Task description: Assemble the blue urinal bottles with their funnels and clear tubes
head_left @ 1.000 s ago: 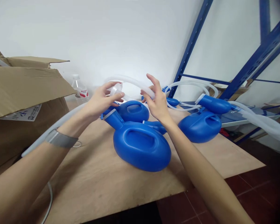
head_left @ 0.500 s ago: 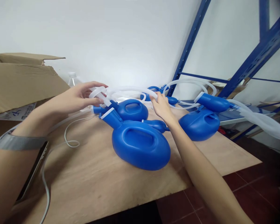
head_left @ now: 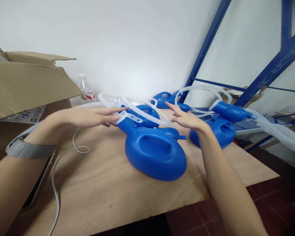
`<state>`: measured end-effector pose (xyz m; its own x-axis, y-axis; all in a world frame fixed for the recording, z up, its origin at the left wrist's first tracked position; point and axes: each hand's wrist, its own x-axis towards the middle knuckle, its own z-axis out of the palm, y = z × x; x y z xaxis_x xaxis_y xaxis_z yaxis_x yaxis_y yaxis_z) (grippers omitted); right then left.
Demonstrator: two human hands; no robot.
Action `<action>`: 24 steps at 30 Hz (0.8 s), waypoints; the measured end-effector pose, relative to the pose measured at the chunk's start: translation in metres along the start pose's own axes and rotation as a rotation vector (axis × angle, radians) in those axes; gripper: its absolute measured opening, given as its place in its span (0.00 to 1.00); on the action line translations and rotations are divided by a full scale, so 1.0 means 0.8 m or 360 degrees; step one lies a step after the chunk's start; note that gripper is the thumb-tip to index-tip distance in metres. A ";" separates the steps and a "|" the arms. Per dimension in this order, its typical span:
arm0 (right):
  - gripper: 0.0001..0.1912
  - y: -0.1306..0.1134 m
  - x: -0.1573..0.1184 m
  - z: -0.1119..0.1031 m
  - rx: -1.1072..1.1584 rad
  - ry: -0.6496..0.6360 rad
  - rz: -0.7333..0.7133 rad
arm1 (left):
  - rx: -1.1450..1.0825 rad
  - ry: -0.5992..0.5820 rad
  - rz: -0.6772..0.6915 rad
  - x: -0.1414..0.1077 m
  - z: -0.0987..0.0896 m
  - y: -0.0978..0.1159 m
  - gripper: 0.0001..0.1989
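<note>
A blue plastic urinal bottle with a moulded handle lies on the wooden table, its neck pointing up and left. At its mouth sits a white cap with a flat holed strap hanging over the neck. My left hand has thumb and straight fingers around that cap; its far side is hidden. Beyond the bottle, my right hand hovers with fingers apart and nothing in it. A translucent hose curves just left of it, over another blue bottle. A blue funnel piece lies behind the front bottle.
An open cardboard box stands at left, beside a clear drink bottle. More blue bottles with hoses rest at right near a blue metal rack. A grey cable crosses the table's left side.
My right hand has let go of the hose and opened. My left hand has brought the cap down to the front bottle's mouth. The view has shifted slightly.
</note>
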<state>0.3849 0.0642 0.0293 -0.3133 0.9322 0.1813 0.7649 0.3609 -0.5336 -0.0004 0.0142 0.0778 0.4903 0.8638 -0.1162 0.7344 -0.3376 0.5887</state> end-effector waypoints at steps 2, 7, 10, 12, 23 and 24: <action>0.35 -0.030 -0.032 -0.003 0.0214 0.0209 -0.0207 | 0.0007 -0.0027 0.0016 0.001 0.000 0.002 0.33; 0.18 -0.094 -0.112 0.042 0.0240 0.0384 -0.0330 | 0.0068 -0.0008 0.0104 0.005 0.001 0.001 0.33; 0.27 -0.098 -0.130 0.072 0.0051 0.0392 -0.0274 | 0.0065 0.0006 0.0130 0.008 0.005 0.007 0.34; 0.30 -0.092 -0.129 0.081 0.0029 0.0388 -0.0268 | 0.0025 -0.0011 0.0143 0.008 0.006 0.010 0.34; 0.25 -0.084 -0.107 0.080 0.0032 0.0360 -0.0317 | -0.0025 -0.0032 0.0133 0.009 0.000 0.007 0.31; 0.25 -0.084 -0.107 0.081 0.0032 0.0362 -0.0314 | -0.0056 -0.0034 0.0110 0.009 -0.001 0.008 0.32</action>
<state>0.3237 -0.0413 -0.0041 -0.3186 0.8275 0.4624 0.6897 0.5370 -0.4857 0.0077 0.0186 0.0811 0.5494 0.8306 -0.0908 0.6816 -0.3827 0.6237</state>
